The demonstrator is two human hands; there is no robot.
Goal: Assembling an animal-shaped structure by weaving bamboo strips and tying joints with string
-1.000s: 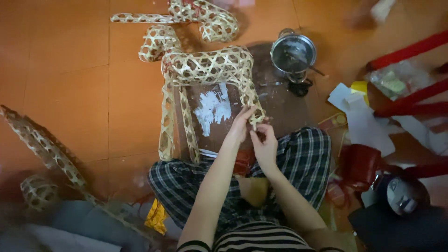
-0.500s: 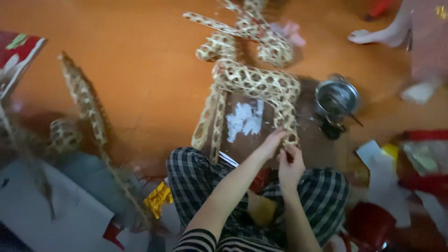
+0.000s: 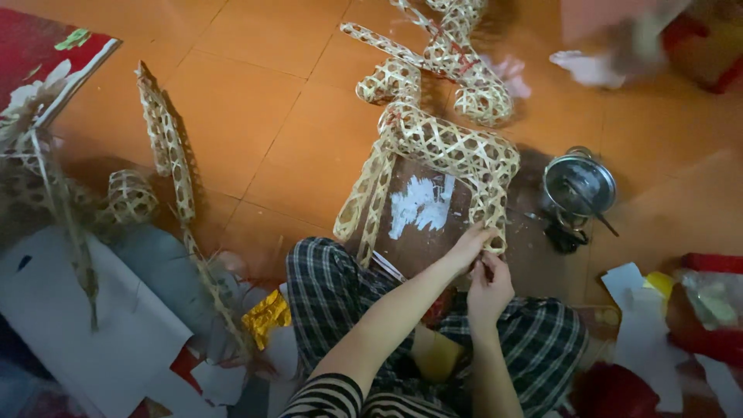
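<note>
A woven bamboo frame shaped like a four-legged animal [image 3: 433,139] lies on the orange tiled floor in front of my knees. My left hand [image 3: 470,246] pinches the tip of its near right leg. My right hand [image 3: 489,286] sits just below, fingers closed at the same leg end; what it holds is too small to tell. A dark board with a white smear [image 3: 422,207] lies under the frame between its legs.
A small metal pot with a stick in it [image 3: 578,186] stands right of the frame. Another woven bamboo piece [image 3: 166,147] lies at the left. White paper sheets [image 3: 101,317], gold foil [image 3: 267,316] and red items [image 3: 712,325] clutter both sides. Someone's foot [image 3: 588,68] is blurred at the top right.
The view has swung left, so the frame and pot now sit further right. Both hands stay at the frame's leg tip.
</note>
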